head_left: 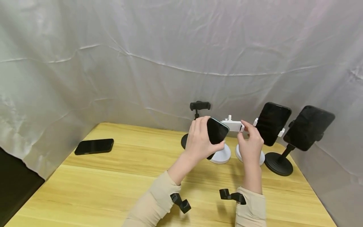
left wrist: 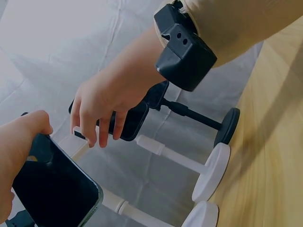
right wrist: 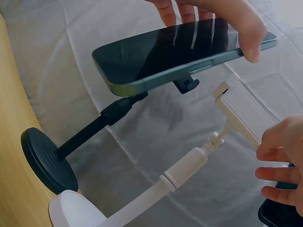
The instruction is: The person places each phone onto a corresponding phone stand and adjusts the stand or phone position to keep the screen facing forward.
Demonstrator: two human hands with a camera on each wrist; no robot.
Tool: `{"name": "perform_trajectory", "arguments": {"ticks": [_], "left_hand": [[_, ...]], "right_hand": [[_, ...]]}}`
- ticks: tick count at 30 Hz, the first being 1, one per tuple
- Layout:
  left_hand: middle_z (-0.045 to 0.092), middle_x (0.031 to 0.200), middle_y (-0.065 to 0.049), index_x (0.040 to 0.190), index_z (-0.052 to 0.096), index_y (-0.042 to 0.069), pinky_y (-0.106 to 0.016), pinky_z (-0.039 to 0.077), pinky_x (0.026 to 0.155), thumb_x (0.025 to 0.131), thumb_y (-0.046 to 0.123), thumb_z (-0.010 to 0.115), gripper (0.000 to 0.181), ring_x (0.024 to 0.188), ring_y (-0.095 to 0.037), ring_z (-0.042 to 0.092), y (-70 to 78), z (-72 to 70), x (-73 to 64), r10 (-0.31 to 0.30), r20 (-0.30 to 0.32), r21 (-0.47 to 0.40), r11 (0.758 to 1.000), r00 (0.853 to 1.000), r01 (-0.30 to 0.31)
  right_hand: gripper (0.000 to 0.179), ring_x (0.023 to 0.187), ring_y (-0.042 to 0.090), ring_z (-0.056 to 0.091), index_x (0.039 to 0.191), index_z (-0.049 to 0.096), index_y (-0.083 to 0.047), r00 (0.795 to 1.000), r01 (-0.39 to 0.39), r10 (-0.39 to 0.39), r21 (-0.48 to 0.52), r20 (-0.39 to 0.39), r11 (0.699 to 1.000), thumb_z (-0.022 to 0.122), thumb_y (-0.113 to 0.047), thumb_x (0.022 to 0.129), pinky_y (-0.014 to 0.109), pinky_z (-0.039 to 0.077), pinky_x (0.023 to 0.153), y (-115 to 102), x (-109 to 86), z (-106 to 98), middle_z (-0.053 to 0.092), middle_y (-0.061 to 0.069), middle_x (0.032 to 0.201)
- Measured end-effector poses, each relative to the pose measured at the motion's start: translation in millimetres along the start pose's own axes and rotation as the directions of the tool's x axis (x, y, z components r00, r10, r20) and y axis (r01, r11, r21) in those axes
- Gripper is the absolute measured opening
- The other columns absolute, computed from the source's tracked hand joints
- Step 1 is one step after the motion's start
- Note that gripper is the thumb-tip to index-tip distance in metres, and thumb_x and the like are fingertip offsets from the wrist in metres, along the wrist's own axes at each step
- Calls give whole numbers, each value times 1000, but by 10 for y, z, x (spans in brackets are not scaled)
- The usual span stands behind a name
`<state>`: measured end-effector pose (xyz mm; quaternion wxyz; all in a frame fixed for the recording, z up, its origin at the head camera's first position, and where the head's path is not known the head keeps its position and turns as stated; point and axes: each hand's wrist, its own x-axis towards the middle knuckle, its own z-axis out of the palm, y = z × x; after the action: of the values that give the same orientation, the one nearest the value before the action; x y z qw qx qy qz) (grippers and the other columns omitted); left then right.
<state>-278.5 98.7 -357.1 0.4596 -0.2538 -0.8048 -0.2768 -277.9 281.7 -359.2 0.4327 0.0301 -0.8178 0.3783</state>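
My left hand (head_left: 199, 138) grips a smartphone (head_left: 216, 130) with a dark screen and a pale green edge, fingers behind it and thumb along its near side. The phone is held tilted just left of the white phone stand's clamp (head_left: 234, 126), apart from it in the right wrist view. My right hand (head_left: 252, 142) pinches the right end of that clamp between thumb and fingertips. The stand's white post (right wrist: 184, 168) and round base (head_left: 221, 155) show below; in the head view the phone and left hand cover part of them.
Behind my left hand stands a black phone stand (head_left: 200, 105). To the right, a white stand holds a phone (head_left: 273, 123), and a black stand (head_left: 279, 164) holds another phone (head_left: 309, 127). One more phone (head_left: 94, 146) lies on the wooden table (head_left: 113, 189) at left. Grey curtains hang behind.
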Motion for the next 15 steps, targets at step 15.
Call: {"name": "perform_trajectory", "arguments": {"ticks": [15], "left_hand": [[59, 110, -4, 123, 51, 7, -32, 44, 76, 59, 62, 74, 88, 98, -20, 56, 127, 153, 105, -51, -109, 151, 986, 993, 67]], "right_hand": [[35, 96, 37, 62, 117, 68, -2, 1000, 27, -27, -2, -14, 1000, 61, 6, 84, 49, 49, 81, 7, -13, 11, 67, 25, 103]]}}
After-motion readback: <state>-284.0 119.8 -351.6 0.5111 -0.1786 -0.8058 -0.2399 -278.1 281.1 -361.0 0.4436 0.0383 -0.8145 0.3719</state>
